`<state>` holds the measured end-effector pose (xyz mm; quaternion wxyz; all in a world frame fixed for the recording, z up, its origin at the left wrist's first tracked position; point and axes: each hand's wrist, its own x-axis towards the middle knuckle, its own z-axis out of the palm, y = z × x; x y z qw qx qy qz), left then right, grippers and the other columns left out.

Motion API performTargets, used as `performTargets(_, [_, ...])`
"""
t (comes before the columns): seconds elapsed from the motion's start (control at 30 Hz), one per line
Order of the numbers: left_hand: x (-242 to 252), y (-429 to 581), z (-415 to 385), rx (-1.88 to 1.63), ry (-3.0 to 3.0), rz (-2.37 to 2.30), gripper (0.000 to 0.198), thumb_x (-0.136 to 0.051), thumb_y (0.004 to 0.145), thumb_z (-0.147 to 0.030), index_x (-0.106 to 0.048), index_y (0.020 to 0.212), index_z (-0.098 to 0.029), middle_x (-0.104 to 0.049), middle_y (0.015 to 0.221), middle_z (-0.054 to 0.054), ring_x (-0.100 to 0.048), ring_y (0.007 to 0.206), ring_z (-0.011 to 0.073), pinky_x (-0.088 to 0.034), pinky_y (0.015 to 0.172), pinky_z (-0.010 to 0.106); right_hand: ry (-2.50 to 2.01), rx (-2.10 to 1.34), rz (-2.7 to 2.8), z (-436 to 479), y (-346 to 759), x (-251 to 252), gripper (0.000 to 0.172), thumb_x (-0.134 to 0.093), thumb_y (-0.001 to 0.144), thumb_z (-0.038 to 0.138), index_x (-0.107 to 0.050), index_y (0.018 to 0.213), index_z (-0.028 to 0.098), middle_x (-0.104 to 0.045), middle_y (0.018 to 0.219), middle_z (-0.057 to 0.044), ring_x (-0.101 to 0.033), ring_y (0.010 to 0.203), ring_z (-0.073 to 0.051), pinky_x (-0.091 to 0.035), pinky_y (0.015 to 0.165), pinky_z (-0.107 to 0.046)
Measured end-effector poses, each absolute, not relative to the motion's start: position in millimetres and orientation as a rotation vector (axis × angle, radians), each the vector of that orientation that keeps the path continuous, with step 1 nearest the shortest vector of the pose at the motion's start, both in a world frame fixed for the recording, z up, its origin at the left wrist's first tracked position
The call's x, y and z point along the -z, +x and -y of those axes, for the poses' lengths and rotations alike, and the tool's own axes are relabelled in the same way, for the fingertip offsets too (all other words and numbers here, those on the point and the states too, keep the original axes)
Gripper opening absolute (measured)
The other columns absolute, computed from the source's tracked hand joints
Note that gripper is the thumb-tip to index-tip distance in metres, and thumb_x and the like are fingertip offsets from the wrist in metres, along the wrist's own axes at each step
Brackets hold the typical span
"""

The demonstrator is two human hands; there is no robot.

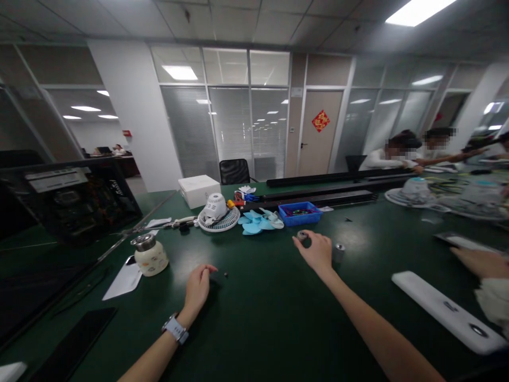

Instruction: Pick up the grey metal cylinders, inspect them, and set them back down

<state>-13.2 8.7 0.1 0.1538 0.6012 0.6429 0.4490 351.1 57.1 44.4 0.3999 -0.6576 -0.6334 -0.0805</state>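
My right hand (319,252) is raised over the green table, with thumb and fingers closed around a small grey metal cylinder (302,235). A second metal cylinder (339,249) stands on the table just right of that hand. My left hand (198,289), a watch on its wrist, is low over the table with its fingers curled together. Whatever its fingertips may hold is hidden. Just beyond them lies a tiny dark piece (226,275), apart from the fingers.
Across the table are light-blue fan blades (260,221), a blue parts tray (300,214), a white fan head and guard (218,212) and a white box (199,190). A jar (150,255) stands left. Another person's hand (479,262) is beside a long white panel (447,310) at right.
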Motion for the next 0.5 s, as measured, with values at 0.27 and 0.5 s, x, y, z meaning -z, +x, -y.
performTargets(0.27, [-5.7,-10.6,-8.8,-1.19,1.802,-1.899,0.037,-0.031,0.081,-0.033,-0.064,0.071,-0.02,-0.068,0.079,0.005,-0.061,0.082,0.0229,-0.044,0.073,0.031,-2.188,0.384,1.438,-77.1,428.9,-39.4,0.04,-0.057,0.078,0.052,-0.069,0.098,0.02,-0.069,0.091,-0.011,-0.058,0.098,-0.028,-0.019,0.1,-0.046])
performTargets(0.5, [-6.7,-8.8,-8.4,-1.157,1.851,-1.904,0.036,-0.031,0.08,-0.031,-0.062,0.065,-0.02,-0.065,0.074,0.005,-0.058,0.079,0.022,-0.041,0.073,0.031,-2.318,0.338,1.476,-78.2,441.5,-36.5,0.048,-0.054,0.078,0.054,-0.067,0.105,0.016,-0.069,0.094,-0.015,-0.058,0.1,-0.032,-0.015,0.102,-0.055])
